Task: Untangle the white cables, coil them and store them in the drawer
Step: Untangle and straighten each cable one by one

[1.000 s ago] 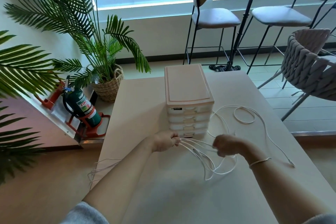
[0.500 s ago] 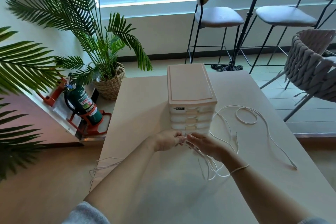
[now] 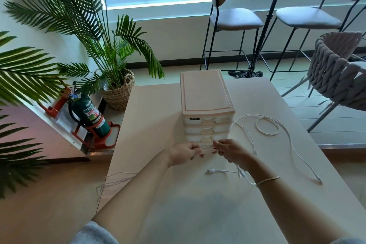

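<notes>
Palms and bar stools ring a pale bench (image 3: pixel 178 204), and right in the middle stands a small drawer unit (image 3: pixel 207 109) with four drawers stacked, all closed from what shows. Both hands meet just in front of its lowest drawer: the left hand (image 3: pixel 183 153) has its fingers curled around a bundle of white cables (image 3: pixel 263 127), and the right hand (image 3: pixel 230 151) pinches the same strands, the two hands close together with a short taut run of cable between them, lying left to right. How many cables are in that bundle I cannot tell; several strands, at least. From the right hand the slack falls down and away to the person's right, so the loose length lies on the right hand's side, and that looks like the hand to draw the next span in. Out there one small loop lies flat on the bench beside the drawers, and a long tail sweeps round to a plug (image 3: pixel 318 180) near the right edge. A second plug (image 3: pixel 211 171) rests just under the right wrist. More thin strands hang off the bench's left edge, below the left forearm. Judging by the spread, the coiling is in its early stage and nothing is stored yet.
</notes>
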`<action>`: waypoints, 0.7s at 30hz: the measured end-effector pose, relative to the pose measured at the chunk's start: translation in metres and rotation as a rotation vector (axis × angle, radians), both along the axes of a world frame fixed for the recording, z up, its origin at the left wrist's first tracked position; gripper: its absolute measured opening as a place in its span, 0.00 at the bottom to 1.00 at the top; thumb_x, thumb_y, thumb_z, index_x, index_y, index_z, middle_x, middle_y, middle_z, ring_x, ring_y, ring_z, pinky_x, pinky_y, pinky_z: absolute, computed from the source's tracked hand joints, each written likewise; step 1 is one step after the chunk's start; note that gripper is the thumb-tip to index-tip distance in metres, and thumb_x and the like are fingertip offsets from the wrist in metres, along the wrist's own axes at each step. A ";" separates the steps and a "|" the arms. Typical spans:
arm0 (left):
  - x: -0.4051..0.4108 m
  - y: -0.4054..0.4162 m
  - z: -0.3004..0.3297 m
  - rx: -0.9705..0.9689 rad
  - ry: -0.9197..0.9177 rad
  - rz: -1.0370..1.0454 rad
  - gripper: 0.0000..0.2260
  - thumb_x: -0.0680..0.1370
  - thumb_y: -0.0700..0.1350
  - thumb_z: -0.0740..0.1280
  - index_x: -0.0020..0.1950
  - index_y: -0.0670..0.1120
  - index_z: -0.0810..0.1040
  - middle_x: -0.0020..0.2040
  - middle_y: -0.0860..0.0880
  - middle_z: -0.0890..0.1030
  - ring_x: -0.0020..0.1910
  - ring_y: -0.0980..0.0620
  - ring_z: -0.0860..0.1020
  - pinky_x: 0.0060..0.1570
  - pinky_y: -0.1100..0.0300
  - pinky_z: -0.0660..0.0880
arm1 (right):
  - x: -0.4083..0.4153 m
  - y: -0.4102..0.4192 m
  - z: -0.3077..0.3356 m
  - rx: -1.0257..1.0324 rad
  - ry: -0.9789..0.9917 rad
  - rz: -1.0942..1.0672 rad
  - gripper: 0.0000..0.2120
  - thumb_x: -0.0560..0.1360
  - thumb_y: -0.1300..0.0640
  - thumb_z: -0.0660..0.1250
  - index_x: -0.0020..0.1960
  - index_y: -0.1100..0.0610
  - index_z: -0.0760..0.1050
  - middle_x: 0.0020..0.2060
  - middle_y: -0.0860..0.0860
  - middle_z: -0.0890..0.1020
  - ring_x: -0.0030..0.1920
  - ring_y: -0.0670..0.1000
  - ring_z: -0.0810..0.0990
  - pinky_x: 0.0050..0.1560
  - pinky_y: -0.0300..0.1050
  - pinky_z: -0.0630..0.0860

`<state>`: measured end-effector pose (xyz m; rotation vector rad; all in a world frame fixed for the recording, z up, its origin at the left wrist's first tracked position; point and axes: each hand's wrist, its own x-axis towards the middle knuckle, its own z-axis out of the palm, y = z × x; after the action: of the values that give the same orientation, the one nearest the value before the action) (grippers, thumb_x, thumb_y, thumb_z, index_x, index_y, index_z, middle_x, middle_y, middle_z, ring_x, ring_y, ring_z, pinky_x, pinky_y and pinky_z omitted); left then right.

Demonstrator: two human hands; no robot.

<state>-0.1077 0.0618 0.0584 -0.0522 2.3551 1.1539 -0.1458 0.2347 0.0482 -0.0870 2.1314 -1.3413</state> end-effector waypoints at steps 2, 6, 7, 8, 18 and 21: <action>0.005 0.004 0.001 0.044 -0.040 -0.057 0.11 0.81 0.47 0.58 0.41 0.52 0.75 0.32 0.52 0.67 0.32 0.57 0.64 0.33 0.65 0.62 | -0.004 -0.002 -0.002 0.069 0.116 -0.033 0.17 0.79 0.55 0.60 0.32 0.54 0.72 0.26 0.49 0.69 0.26 0.44 0.65 0.27 0.37 0.60; 0.011 0.006 -0.002 -0.013 -0.076 -0.102 0.12 0.82 0.48 0.57 0.38 0.53 0.72 0.33 0.52 0.66 0.32 0.57 0.64 0.31 0.68 0.62 | 0.004 -0.003 -0.008 0.187 0.239 0.002 0.18 0.79 0.54 0.61 0.29 0.52 0.70 0.26 0.47 0.70 0.29 0.46 0.65 0.31 0.40 0.61; 0.010 0.003 -0.004 -0.043 -0.061 -0.072 0.12 0.82 0.48 0.57 0.39 0.52 0.72 0.33 0.53 0.67 0.32 0.58 0.64 0.31 0.68 0.62 | 0.007 -0.002 -0.008 0.196 0.237 0.033 0.18 0.79 0.54 0.60 0.30 0.51 0.70 0.26 0.47 0.70 0.29 0.45 0.66 0.31 0.39 0.61; 0.009 0.000 -0.006 -0.068 -0.041 -0.021 0.12 0.82 0.48 0.57 0.39 0.52 0.71 0.33 0.53 0.67 0.32 0.58 0.64 0.32 0.67 0.62 | 0.011 -0.002 -0.007 0.190 0.221 0.070 0.18 0.79 0.54 0.60 0.30 0.51 0.71 0.27 0.47 0.70 0.29 0.45 0.66 0.30 0.37 0.61; 0.007 0.015 0.001 -0.213 0.019 -0.173 0.13 0.82 0.45 0.54 0.53 0.42 0.76 0.45 0.45 0.75 0.45 0.50 0.70 0.35 0.62 0.62 | 0.009 0.006 0.003 0.225 0.182 0.083 0.19 0.80 0.53 0.57 0.30 0.52 0.70 0.28 0.47 0.71 0.29 0.45 0.67 0.30 0.36 0.63; 0.014 0.025 0.006 -0.242 -0.009 -0.338 0.14 0.83 0.44 0.54 0.57 0.38 0.74 0.53 0.39 0.76 0.51 0.43 0.72 0.40 0.64 0.60 | 0.005 0.003 -0.006 0.229 0.187 0.039 0.19 0.79 0.53 0.59 0.29 0.53 0.70 0.28 0.48 0.72 0.32 0.48 0.70 0.36 0.41 0.65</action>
<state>-0.0936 0.0866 0.0643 0.2471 2.3674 0.7048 -0.1406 0.2379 0.0423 -0.1646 2.4124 -1.0951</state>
